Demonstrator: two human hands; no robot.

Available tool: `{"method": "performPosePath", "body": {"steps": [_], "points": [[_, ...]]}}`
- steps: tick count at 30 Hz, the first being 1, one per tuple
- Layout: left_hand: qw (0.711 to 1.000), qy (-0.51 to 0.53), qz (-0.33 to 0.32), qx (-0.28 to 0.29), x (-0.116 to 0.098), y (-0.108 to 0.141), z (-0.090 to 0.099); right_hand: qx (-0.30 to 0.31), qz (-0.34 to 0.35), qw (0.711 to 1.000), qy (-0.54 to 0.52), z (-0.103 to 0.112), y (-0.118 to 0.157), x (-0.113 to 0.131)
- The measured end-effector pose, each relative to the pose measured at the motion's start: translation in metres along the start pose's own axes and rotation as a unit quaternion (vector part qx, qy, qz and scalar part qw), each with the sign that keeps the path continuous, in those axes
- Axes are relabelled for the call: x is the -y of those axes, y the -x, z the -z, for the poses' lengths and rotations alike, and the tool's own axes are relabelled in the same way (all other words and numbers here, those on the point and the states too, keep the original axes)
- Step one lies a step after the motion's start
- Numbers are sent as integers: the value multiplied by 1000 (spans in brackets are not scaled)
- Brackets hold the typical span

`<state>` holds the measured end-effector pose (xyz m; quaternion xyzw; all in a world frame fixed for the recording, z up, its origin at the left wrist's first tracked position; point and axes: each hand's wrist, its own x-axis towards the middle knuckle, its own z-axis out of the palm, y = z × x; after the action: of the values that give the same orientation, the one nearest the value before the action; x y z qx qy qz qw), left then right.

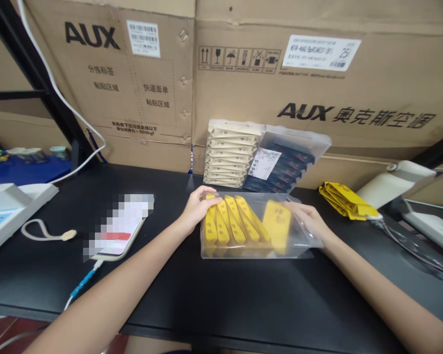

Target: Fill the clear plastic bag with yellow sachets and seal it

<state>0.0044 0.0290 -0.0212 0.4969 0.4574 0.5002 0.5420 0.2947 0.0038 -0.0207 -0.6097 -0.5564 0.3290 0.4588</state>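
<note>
Head view: your two hands work at a clear plastic bag (299, 241) of yellow sachets (236, 223), which lies on the black bench (221, 295) directly before you. Your left hand (197, 206) sits at the bag's left end, its grip curled over the top of the leftmost sachets and pressing them. Your right hand (308, 219) rests at the bag's right end, fingers partly spread on the film beside the one sachet (277, 223) that stands apart from the row. The step in hand appears to be lining the sachets up inside the bag; the next move would call for holding the row steady while the stray sachet is brought against it. Behind the bag stand two filled packs, cream (231, 155) and dark (286, 164); right of the bag lie loose yellow sachets (345, 199); left of it, a phone (120, 228).
</note>
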Motion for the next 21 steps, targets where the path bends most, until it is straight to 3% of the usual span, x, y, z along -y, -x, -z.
{"method": "performPosePath", "body": {"steps": [4,7,11,16,21], "points": [[998,-16,7,52,-1,3,-3,106,-44,993,-8,-12,16,14],[996,-13,17,82,-3,6,-5,123,-37,991,22,-21,26,22],[994,-21,25,107,-5,8,-7,159,-75,984,-5,-27,36,29],[993,-24,31,116,-6,7,-7,133,-130,982,-44,-32,41,34],[991,-31,29,123,-6,7,-5,122,-139,977,-110,-36,37,27]]}}
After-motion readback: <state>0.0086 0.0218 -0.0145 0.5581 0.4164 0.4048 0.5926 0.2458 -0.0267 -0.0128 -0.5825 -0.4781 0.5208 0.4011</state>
